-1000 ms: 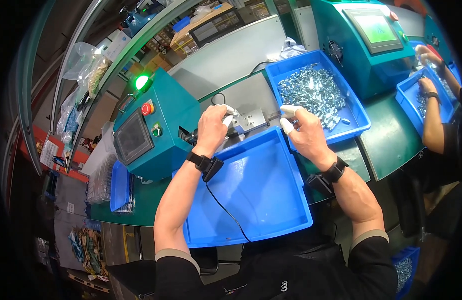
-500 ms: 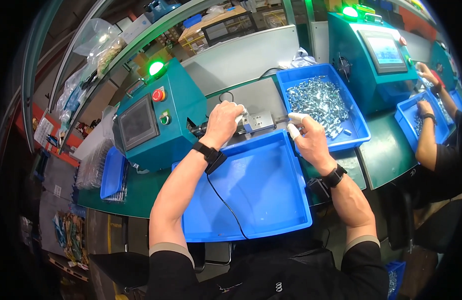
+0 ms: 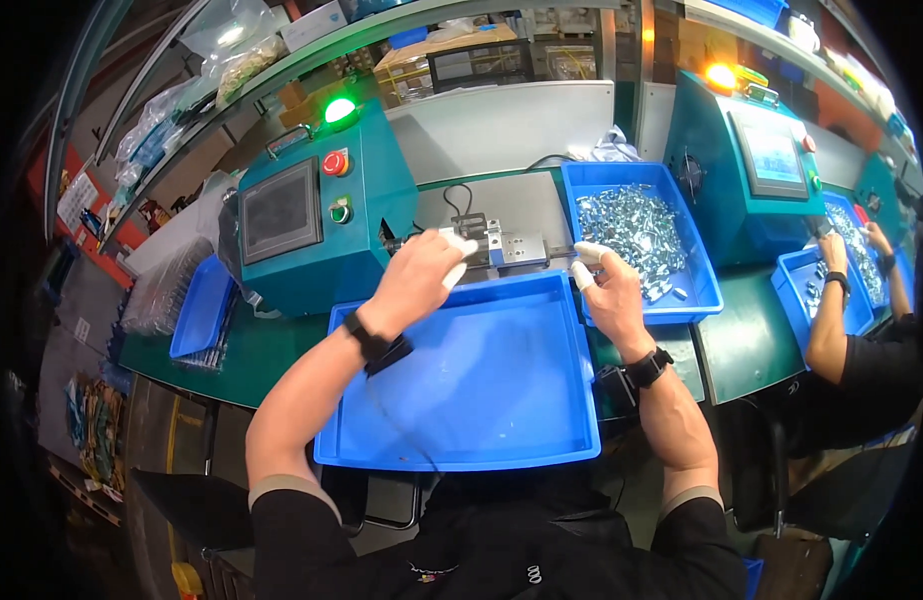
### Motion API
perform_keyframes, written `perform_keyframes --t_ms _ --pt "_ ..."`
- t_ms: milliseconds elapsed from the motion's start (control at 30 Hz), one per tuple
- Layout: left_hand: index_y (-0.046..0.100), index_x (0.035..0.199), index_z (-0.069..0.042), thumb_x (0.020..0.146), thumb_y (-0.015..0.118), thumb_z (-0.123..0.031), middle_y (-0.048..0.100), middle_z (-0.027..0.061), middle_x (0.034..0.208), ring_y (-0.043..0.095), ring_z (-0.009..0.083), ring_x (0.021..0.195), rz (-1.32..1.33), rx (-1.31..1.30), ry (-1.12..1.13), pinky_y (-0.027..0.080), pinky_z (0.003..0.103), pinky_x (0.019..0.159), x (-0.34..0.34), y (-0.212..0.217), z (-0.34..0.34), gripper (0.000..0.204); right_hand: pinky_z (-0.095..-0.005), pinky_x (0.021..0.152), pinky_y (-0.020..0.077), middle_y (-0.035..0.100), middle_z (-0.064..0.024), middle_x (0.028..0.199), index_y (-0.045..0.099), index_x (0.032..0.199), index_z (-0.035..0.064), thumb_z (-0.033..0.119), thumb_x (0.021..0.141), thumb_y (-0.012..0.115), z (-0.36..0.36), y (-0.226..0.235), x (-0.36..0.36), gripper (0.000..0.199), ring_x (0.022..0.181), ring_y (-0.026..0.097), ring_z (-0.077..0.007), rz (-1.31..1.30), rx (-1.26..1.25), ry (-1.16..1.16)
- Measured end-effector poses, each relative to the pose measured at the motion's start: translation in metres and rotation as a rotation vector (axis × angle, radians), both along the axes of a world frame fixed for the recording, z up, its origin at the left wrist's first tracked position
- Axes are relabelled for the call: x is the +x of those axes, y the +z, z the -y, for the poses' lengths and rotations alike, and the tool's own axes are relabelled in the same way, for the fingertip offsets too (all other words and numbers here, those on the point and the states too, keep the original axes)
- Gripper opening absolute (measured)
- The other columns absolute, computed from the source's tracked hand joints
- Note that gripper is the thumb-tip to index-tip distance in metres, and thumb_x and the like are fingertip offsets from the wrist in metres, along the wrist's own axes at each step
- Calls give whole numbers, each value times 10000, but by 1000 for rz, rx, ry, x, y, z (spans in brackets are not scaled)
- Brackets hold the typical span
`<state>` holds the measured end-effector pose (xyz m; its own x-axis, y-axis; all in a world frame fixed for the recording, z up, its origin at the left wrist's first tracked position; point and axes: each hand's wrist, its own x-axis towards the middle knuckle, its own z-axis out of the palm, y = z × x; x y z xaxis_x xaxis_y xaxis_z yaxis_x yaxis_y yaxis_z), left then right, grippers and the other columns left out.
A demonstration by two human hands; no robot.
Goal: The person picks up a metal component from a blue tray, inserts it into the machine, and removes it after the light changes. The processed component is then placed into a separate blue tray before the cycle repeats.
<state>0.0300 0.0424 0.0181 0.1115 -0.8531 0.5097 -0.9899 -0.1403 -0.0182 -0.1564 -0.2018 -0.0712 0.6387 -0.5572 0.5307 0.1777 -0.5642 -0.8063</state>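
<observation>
We see the left hand (image 3: 419, 280) with white-capped fingers touching the small metal fixture (image 3: 502, 243) beside the teal machine (image 3: 317, 230). The right hand (image 3: 610, 290) hovers between the wide blue tray (image 3: 462, 445) and the bin of metal parts (image 3: 637, 225), fingers spread.

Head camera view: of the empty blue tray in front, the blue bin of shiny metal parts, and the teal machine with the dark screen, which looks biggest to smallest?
1. Empty blue plastic tray, though nearest the camera.
2. Teal machine with the dark screen.
3. Blue bin of metal parts.
</observation>
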Motion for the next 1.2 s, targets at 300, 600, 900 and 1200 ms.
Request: perform_keyframes --t_ms 300,600,900,1200 --pt "678 1364 -1 1001 689 -43 772 126 1204 726 185 1104 -837 -198 550 562 325 961 -6 -29 -233 366 -366 1116 484 629 -182 1477 434 1583 15 100 991 707 -23 23 52 658 1352 592 -244 -132 391 460" --pt "688 1331 16 1044 633 -74 763 73 1018 652 103 852 -930 -636 844 515 259 769 -6 -135 -330 306 -396 1202 411 559 -231 1544 340 1624 -20 119 981 726 -46 27 68 763 1442 526 -287 -233 452 521" --pt "711 1323 -16 1058 625 -76 741 22 947 586 68 762 -868 -819 871 476 235 701 12 -157 -309 285 -412 1202 419 554 -241 1548 340 1628 -22 198 958 780 -59 35 85 832 1439 538 -307 -302 438 625" --pt "704 1340 -12 1054 632 -57 745 34 956 595 70 780 -788 -809 929 483 239 709 8 -156 -294 298 -413 1185 440 587 -226 1518 373 1617 -16 210 954 791 -51 37 89 816 1404 577 -300 -330 459 613"
